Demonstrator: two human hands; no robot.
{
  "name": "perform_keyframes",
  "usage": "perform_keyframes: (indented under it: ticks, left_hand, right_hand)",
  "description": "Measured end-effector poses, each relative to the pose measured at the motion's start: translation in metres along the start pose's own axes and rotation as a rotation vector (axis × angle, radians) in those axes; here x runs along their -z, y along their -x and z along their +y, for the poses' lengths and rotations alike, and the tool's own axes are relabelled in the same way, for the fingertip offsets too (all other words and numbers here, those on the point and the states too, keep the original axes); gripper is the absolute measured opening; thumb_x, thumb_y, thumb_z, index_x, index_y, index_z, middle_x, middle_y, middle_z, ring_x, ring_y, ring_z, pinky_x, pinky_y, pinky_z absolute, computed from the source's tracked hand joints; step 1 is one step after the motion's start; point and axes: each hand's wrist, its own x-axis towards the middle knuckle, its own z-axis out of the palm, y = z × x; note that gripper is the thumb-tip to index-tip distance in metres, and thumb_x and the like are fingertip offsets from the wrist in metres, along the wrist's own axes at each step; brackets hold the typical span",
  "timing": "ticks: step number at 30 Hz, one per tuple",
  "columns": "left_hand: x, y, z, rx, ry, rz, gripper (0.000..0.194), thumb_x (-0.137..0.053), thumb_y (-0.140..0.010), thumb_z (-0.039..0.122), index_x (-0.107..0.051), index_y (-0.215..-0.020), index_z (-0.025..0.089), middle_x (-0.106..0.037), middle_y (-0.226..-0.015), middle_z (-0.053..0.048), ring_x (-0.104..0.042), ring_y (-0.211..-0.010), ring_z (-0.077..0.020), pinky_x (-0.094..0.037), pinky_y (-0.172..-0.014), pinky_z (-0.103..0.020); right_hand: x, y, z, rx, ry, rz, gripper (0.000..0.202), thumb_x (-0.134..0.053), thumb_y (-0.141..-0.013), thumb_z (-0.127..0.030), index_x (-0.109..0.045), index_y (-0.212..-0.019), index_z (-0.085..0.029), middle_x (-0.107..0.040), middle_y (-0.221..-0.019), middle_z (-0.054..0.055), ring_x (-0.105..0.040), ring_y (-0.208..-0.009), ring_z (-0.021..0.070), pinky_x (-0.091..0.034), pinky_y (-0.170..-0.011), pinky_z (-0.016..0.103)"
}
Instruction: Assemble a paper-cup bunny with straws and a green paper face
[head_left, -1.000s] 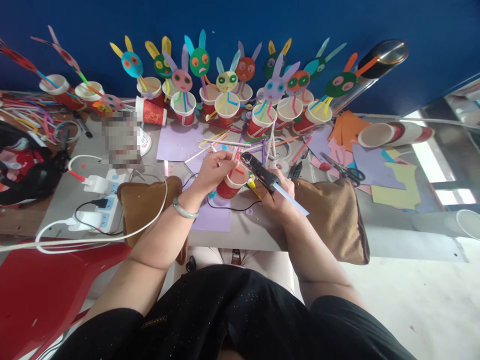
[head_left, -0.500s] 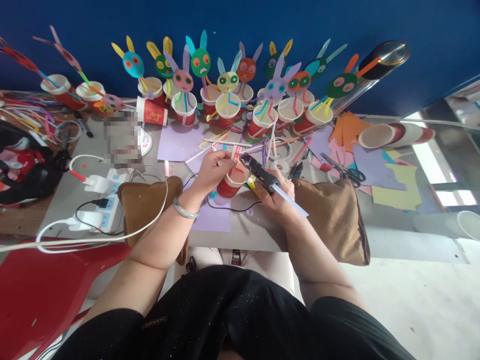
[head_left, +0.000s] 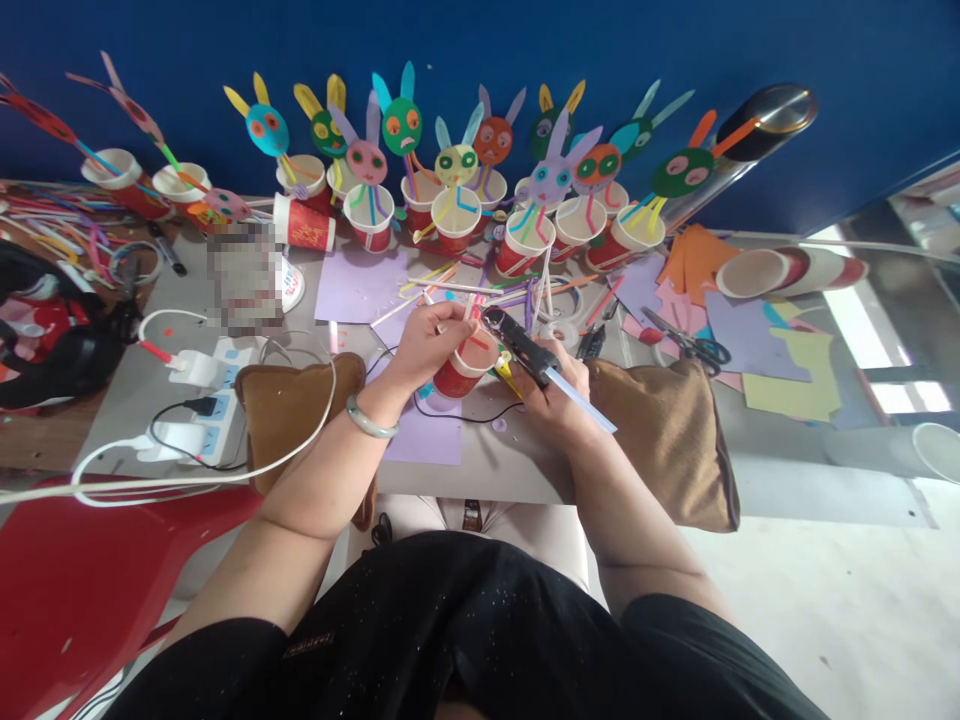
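So our left hand (head_left: pixel 433 342) has its thumb and fingers pinched on a small pinkish strip (head_left: pixel 476 309), right at the rim of a red-and-white paper cup (head_left: pixel 458 380) in front of us. Our right hand (head_left: pixel 556 392) is wrapped round a black plastic glue gun (head_left: pixel 525 347), whitish translucent stick (head_left: pixel 583 401) poking out the back, nozzle near the strip. Colourful paper bunny heads (head_left: pixel 455 165) line up behind.

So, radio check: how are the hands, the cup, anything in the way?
Left hand: at rim of red cup. Right hand: gripping glue gun, tip near rim. Black cord loops close by, possible snag.
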Motion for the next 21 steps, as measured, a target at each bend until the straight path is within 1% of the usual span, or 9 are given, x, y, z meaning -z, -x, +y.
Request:
perform_keyframes:
  ticks: [4,8,13,18,21]
  left_hand:
    - [0.0006,-0.0002,-0.0014,-0.016,-0.01,0.023,0.027,-0.076,-0.077,0.042,-0.067,-0.068,0.018,-0.058,-0.065,0.002,-0.052,-0.066,-0.0137,-0.044,-0.066,-0.029]
    - [0.0003,-0.0002,-0.0016,-0.01,-0.017,0.006,0.024,-0.077,-0.076,0.038,-0.067,-0.068,0.018,-0.062,-0.067,0.001,-0.053,-0.069,-0.0145,-0.046,-0.068,-0.029]
    - [-0.0001,0.0,-0.0019,-0.027,-0.035,0.033,0.026,-0.073,-0.076,0.042,-0.068,-0.07,0.018,-0.056,-0.064,0.002,-0.049,-0.065,-0.0135,-0.042,-0.065,-0.029]
    - [-0.0001,-0.0003,-0.0016,-0.032,-0.036,0.005,0.024,-0.073,-0.074,0.04,-0.066,-0.067,0.018,-0.059,-0.066,0.002,-0.052,-0.067,-0.0132,-0.045,-0.068,-0.029]
    - [-0.0008,-0.0003,-0.0013,-0.017,-0.034,0.036,0.024,-0.072,-0.073,0.041,-0.067,-0.069,0.018,-0.058,-0.064,0.002,-0.051,-0.066,-0.0136,-0.044,-0.065,-0.028]
  right_hand:
    - [0.0009,-0.0001,-0.0019,-0.007,-0.003,-0.023,0.028,-0.056,-0.105,-0.052,-0.062,-0.106,-0.025,-0.073,-0.083,0.007,-0.071,-0.07,0.0237,-0.058,-0.067,0.036]
    - [0.0007,0.0,-0.0011,-0.008,0.0,-0.01,0.031,-0.055,-0.105,-0.055,-0.063,-0.109,-0.024,-0.073,-0.082,0.007,-0.07,-0.069,0.0237,-0.058,-0.067,0.036]
    - [0.0005,0.0005,0.0001,0.012,-0.01,-0.019,0.026,-0.058,-0.105,-0.05,-0.064,-0.107,-0.024,-0.074,-0.086,0.008,-0.071,-0.074,0.0236,-0.058,-0.069,0.035]
    - [0.001,0.0013,-0.0003,-0.002,0.007,-0.014,0.03,-0.055,-0.106,-0.053,-0.063,-0.11,-0.024,-0.073,-0.086,0.007,-0.073,-0.076,0.0241,-0.059,-0.071,0.035]
    - [0.001,0.0016,0.0001,-0.004,0.018,-0.041,0.03,-0.054,-0.106,-0.053,-0.064,-0.108,-0.025,-0.074,-0.087,0.008,-0.073,-0.077,0.0246,-0.059,-0.071,0.036]
